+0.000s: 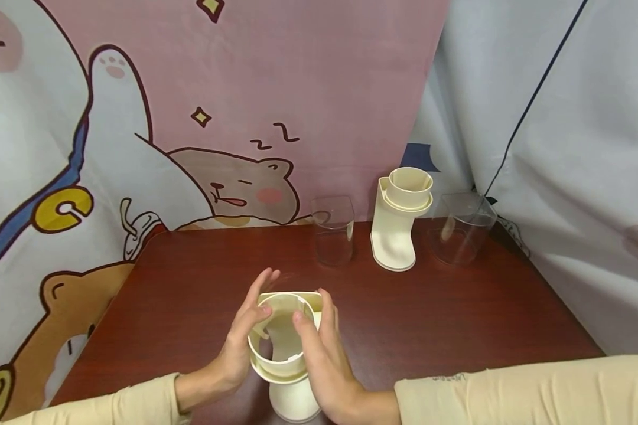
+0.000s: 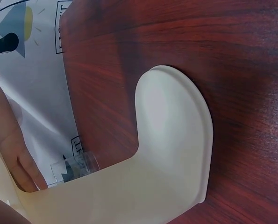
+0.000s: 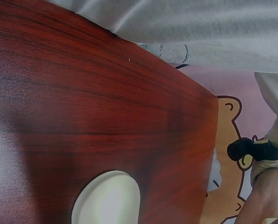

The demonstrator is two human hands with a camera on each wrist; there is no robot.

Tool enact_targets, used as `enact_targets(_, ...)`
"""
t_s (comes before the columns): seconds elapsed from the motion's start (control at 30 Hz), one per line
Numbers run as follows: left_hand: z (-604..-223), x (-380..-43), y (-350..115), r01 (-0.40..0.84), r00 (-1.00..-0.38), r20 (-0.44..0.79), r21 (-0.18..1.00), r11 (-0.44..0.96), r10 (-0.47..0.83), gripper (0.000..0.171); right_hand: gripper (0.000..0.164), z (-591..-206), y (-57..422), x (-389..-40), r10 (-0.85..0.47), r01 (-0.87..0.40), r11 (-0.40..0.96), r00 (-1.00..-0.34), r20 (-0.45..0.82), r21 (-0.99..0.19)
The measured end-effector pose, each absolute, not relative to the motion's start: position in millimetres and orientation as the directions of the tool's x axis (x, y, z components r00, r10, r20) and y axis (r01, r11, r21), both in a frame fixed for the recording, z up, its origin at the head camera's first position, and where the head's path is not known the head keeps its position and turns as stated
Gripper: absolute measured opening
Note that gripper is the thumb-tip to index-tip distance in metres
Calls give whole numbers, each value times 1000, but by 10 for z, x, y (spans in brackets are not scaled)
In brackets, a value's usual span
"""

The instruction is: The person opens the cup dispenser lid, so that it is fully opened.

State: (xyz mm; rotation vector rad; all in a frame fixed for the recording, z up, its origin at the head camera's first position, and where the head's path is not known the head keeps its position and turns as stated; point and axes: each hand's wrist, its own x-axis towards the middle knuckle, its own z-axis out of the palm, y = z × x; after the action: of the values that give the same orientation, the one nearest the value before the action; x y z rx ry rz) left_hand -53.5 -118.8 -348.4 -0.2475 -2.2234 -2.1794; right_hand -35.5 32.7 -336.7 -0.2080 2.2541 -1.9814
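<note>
A cream plastic stand (image 1: 295, 398) with a round collar at its top stands upright on the table in front of me. Its rounded foot and curved neck (image 2: 171, 126) show in the left wrist view, and part of the foot (image 3: 110, 200) in the right wrist view. My left hand (image 1: 239, 342) lies along the collar's left side, fingers stretched out and thumb over the rim. On the right side, my right hand (image 1: 324, 354) holds the stand's top, its thumb over the opening and its fingers along the outer wall.
A second cream stand (image 1: 393, 236) of the same shape stands at the back of the dark red table (image 1: 202, 260). Clear containers flank it, one to its left (image 1: 334, 236) and one to its right (image 1: 459, 236). Printed cloth hangs behind; a black cord (image 1: 534, 88) runs down the right side.
</note>
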Motion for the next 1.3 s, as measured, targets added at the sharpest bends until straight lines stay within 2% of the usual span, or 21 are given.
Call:
enact_targets(0.27, -3478, -566, -1232, 155, -980, 148, 987, 39, 132, 70, 63, -3392, 287, -435, -146, -49, 115, -989, 32, -992)
enact_targets(0.57, -3501, -790, -1332, 126, -983, 118, 990, 54, 143, 75, 63, -3413, 175, -624, -116, -51, 99, -992, 39, -994)
enact_targets(0.77, -3537, -1047, -1412, 144, -980, 137, 989, 42, 144, 74, 64, -3445, 77, -884, -74, -76, 86, -995, 70, -993)
enact_targets(0.93, -3549, -1253, -1454, 149, -977, 145, 989, 20, 154, 75, 66, -3456, 51, -1109, -88, -93, 76, -992, 86, -993)
enact_targets(1.3, -3543, -1780, -1644, 76, -984, 74, 997, 5, 160, 74, 74, -3457, -109, -1613, -95, -90, 78, -992, 83, -993)
